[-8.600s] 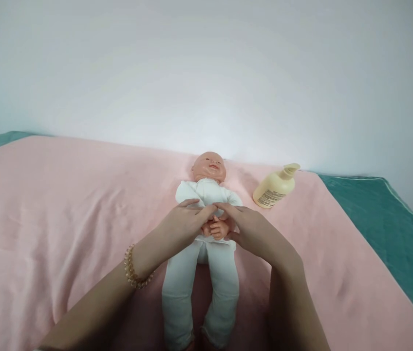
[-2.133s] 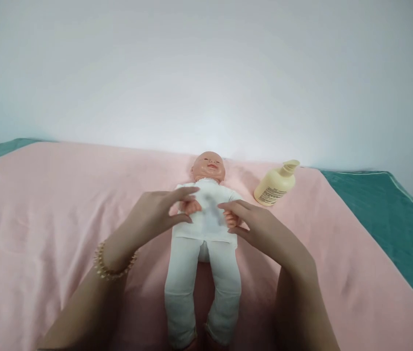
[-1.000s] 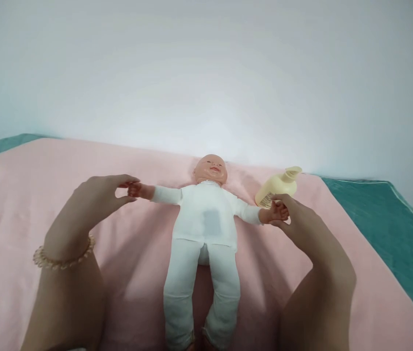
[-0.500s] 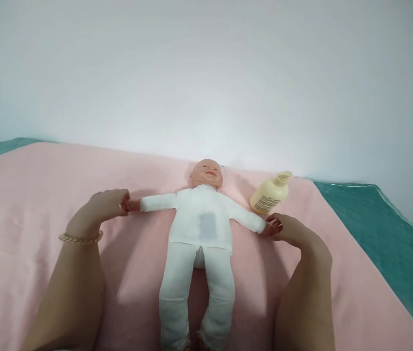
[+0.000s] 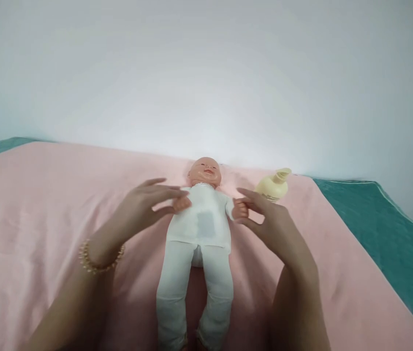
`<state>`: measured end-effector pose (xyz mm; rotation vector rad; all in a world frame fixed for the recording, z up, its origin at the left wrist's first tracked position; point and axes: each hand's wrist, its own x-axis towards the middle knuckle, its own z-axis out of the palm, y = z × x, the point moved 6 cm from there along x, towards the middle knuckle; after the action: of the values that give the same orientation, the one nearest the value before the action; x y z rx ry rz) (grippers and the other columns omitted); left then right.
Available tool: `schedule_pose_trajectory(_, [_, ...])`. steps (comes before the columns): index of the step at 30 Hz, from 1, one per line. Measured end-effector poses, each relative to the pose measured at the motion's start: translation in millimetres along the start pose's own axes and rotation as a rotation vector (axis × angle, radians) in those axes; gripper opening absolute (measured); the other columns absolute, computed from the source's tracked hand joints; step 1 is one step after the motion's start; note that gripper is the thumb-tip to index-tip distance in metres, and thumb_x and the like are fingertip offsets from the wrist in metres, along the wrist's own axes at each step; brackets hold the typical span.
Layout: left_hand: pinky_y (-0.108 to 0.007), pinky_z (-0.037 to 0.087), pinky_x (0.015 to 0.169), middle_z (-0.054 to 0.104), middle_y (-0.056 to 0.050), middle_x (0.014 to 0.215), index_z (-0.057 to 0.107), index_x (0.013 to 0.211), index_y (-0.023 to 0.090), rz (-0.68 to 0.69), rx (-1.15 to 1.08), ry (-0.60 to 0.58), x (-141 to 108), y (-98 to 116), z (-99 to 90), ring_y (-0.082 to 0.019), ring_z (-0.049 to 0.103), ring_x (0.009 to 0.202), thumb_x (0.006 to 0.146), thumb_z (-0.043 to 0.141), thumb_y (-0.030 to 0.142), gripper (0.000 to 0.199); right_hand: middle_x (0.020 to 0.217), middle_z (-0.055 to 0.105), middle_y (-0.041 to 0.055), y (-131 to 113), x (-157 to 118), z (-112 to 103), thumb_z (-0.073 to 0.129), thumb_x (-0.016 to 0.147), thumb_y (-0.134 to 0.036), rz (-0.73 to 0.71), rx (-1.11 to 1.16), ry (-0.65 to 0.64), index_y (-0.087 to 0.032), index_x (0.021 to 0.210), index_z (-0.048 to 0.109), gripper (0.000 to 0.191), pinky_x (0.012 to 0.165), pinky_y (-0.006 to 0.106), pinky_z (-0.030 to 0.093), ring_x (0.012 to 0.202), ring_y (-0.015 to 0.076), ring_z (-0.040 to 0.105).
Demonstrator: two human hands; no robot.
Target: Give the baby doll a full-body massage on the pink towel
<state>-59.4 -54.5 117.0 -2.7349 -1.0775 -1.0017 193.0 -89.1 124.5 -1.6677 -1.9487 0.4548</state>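
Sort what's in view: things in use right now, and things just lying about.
In use:
- doll, held by the left hand and right hand
- pink cloth, spread beneath it

Just there:
- yellow pump bottle, standing beyond the right hand, not held
- green sheet, showing past the cloth's edges

A bald, smooth-skinned baby doll in white fabric clothes [image 5: 199, 231] lies on its back on a smooth-to-creased pink cloth [image 5: 56, 195], head at the far end and legs toward the near edge of the view. Its shiny, flesh-coloured head tips slightly to one side. The long-sleeved top lies flat, with a grey rectangular patch low on the front. Both arms are bent, the small hands raised: one over the chest's edge, the other just beside the torso. The trousered legs lie slightly apart, feet mostly out of view.
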Motion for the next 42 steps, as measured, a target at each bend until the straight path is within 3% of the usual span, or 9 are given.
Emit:
schedule_pose_trajectory(3, [-0.038,0.039,0.108,0.073,0.003,0.107,0.059,0.122,0.028,0.112,-0.142,-0.170,4,24,35.0,-0.014,0.069,0.090,0.091,0.056,0.024,0.032,0.109,0.069,-0.0006,-17,2,28,0.057,0.082,-0.013,-0.097,0.046,-0.182,-0.034,0.131,0.051,0.054,0.081,0.031,0.050,0.098,0.0192,0.065])
schedule_pose_trajectory(7, [-0.037,0.044,0.102,0.074,0.003,0.096,0.057,0.122,0.026,0.042,-0.192,-0.293,4,30,58.6,-0.016,0.069,0.087,0.083,0.064,0.016,0.041,0.099,0.069,-0.0032,-22,3,51,0.050,0.079,-0.003,-0.150,0.073,-0.329,-0.034,0.124,0.057,0.055,0.068,0.025,0.047,0.084,0.0151,0.063])
schedule_pose_trajectory(12, [-0.030,0.052,0.080,0.072,-0.001,0.100,0.057,0.115,0.023,-0.081,-0.237,-0.332,4,24,62.7,-0.020,0.064,0.101,0.077,0.070,0.018,0.040,0.104,0.067,-0.0010,-21,5,59,0.055,0.078,-0.003,-0.172,0.036,-0.353,-0.031,0.129,0.051,0.059,0.066,0.025,0.043,0.085,0.0154,0.061])
schedule_pose_trajectory(19, [-0.026,0.050,0.074,0.071,0.000,0.094,0.058,0.107,0.023,-0.109,-0.245,-0.373,4,23,67.1,-0.019,0.064,0.096,0.077,0.069,0.016,0.033,0.104,0.063,0.0024,-25,4,65,0.054,0.082,-0.003,-0.253,-0.071,-0.319,-0.023,0.114,0.057,0.039,0.063,0.023,0.043,0.086,0.0147,0.059])
schedule_pose_trajectory(26, [-0.036,0.042,0.101,0.073,0.001,0.094,0.063,0.109,0.023,0.069,-0.165,-0.314,2,23,50.3,-0.017,0.066,0.089,0.087,0.062,0.023,0.022,0.109,0.063,0.0034,-26,-1,48,0.054,0.084,-0.005,-0.316,-0.164,-0.277,-0.025,0.117,0.056,0.039,0.075,0.029,0.049,0.094,0.0188,0.060])
schedule_pose_trajectory(30, [-0.032,0.047,0.090,0.070,0.000,0.111,0.062,0.116,0.028,-0.050,-0.024,-0.196,-7,-3,4.5,-0.021,0.063,0.104,0.092,0.054,0.034,0.026,0.101,0.066,0.0011,-15,-7,11,0.050,0.085,-0.009,-0.189,-0.175,-0.164,-0.027,0.108,0.059,0.031,0.075,0.029,0.048,0.089,0.0180,0.062])
schedule_pose_trajectory(34, [-0.034,0.047,0.087,0.067,-0.001,0.119,0.057,0.118,0.028,-0.399,0.147,-0.138,-27,-55,-35.4,-0.023,0.063,0.102,0.091,0.052,0.035,0.029,0.087,0.065,-0.0012,21,-12,-18,0.049,0.086,-0.016,0.078,-0.260,-0.107,-0.026,0.092,0.058,0.015,0.067,0.027,0.046,0.077,0.0168,0.062])
schedule_pose_trajectory(39, [-0.034,0.048,0.077,0.063,-0.008,0.112,0.056,0.107,0.021,-0.642,0.280,-0.347,-49,-117,-23.6,-0.026,0.061,0.096,0.085,0.050,0.031,0.025,0.090,0.068,0.0015,98,-9,-22,0.052,0.081,-0.013,0.466,-0.264,-0.184,-0.024,0.095,0.059,0.019,0.064,0.026,0.045,0.077,0.0177,0.063])
schedule_pose_trajectory(42, [-0.032,0.047,0.071,0.059,-0.011,0.106,0.056,0.102,0.018,-0.705,0.297,-0.411,-60,-139,-7.9,-0.026,0.060,0.092,0.081,0.052,0.031,0.024,0.091,0.068,0.0033,137,-3,-11,0.059,0.072,-0.007,0.569,-0.253,-0.270,-0.022,0.098,0.059,0.030,0.061,0.025,0.044,0.081,0.0190,0.063])
